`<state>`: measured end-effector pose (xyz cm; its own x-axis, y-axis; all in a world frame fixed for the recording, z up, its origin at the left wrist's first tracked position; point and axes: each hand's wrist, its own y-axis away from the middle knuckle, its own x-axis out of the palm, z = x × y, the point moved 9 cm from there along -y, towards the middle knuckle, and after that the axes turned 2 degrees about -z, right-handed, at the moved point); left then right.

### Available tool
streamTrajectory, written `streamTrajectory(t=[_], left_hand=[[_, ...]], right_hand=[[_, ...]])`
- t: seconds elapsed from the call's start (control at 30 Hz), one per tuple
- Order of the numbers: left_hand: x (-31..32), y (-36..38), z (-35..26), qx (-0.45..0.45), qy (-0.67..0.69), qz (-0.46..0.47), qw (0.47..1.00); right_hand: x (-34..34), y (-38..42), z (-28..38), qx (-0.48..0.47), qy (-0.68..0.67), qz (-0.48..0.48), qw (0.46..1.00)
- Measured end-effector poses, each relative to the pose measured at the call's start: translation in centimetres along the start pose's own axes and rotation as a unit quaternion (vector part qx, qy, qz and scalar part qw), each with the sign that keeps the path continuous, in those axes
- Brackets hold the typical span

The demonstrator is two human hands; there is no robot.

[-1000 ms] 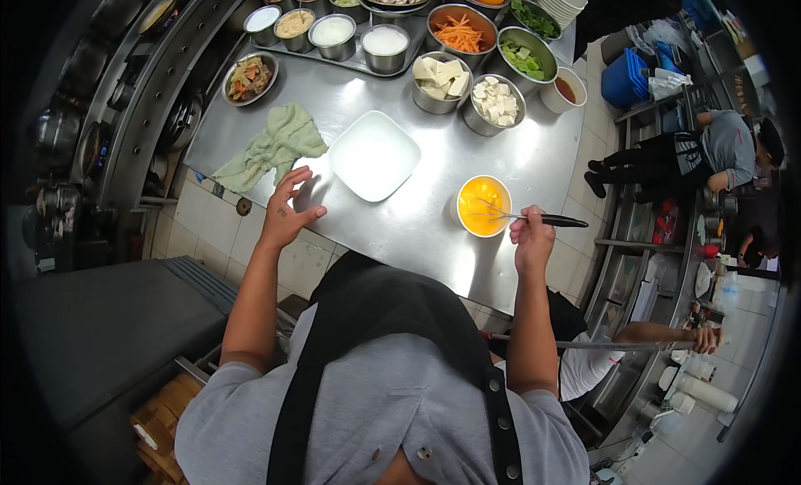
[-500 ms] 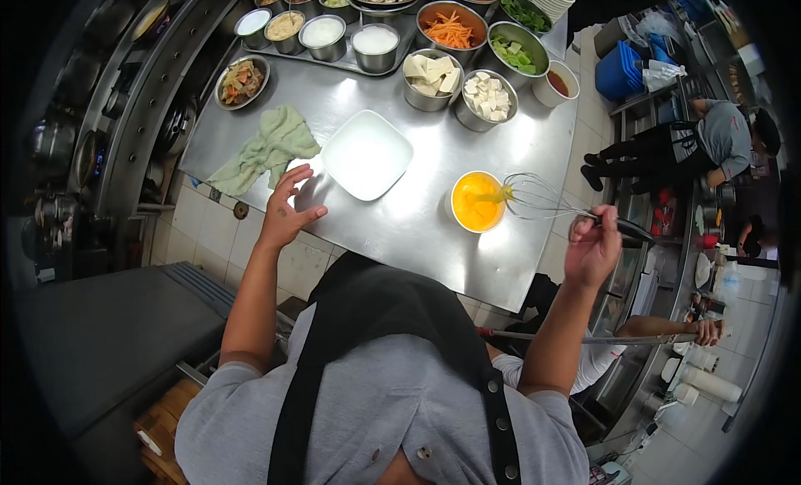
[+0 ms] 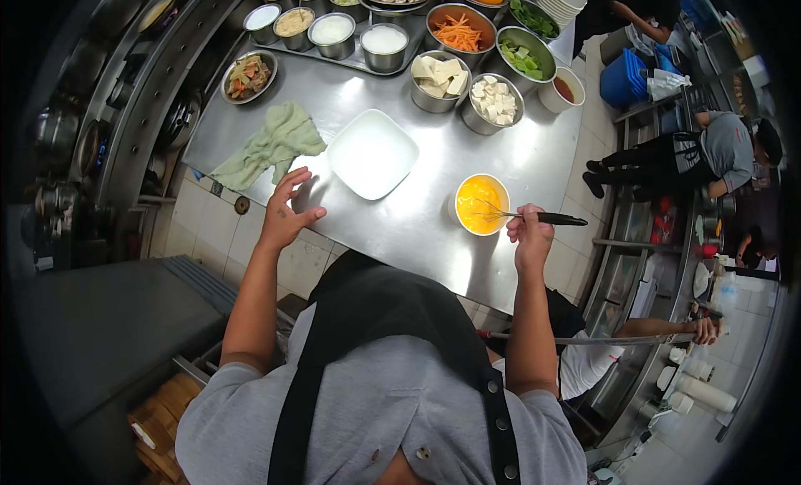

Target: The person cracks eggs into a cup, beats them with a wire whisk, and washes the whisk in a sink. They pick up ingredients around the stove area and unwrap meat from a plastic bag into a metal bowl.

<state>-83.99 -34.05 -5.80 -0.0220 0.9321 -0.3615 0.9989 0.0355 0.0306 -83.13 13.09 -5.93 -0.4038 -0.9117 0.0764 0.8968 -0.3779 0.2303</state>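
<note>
My right hand (image 3: 531,235) is closed round a whisk (image 3: 561,219) with a black handle. The whisk's wire end dips into yellow beaten egg (image 3: 478,199) inside a white cup (image 3: 457,221) on the steel table. My left hand (image 3: 291,211) holds nothing, its fingers curved apart at the table's near edge. Just beyond it lie a crumpled pale green cloth (image 3: 279,143) and a white square bowl (image 3: 373,154). Neither is touched by the hand.
Along the table's far side stand bowls of tofu slabs (image 3: 439,75), tofu cubes (image 3: 493,100), shredded carrot (image 3: 457,33) and chopped greens (image 3: 522,58). A dish of mixed food (image 3: 249,76) is at left. A co-worker (image 3: 709,151) stands at right; another person's hand (image 3: 707,330) grips a bar.
My right hand has moved left and lowered the whisk from above the cup's rim into the egg. My left hand stays in the same place, fingers still apart.
</note>
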Motion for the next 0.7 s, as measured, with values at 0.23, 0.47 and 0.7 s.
streamTrajectory(t=[0.23, 0.47, 0.7], left_hand=[[0.0, 0.1, -0.2, 0.002, 0.009, -0.001, 1.0], [0.4, -0.4, -0.8, 0.015, 0.004, 0.01, 1.0], [0.6, -0.6, -0.9, 0.016, 0.001, 0.015, 1.0]], right_hand=[[-2.5, -0.1, 2.5, 0.041, -0.176, -0.024, 0.983], [-2.1, 1.7, 13.1, -0.091, -0.223, 0.054, 0.969], [-1.0, 3.8, 16.5, -0.223, -0.066, 0.042, 0.972]])
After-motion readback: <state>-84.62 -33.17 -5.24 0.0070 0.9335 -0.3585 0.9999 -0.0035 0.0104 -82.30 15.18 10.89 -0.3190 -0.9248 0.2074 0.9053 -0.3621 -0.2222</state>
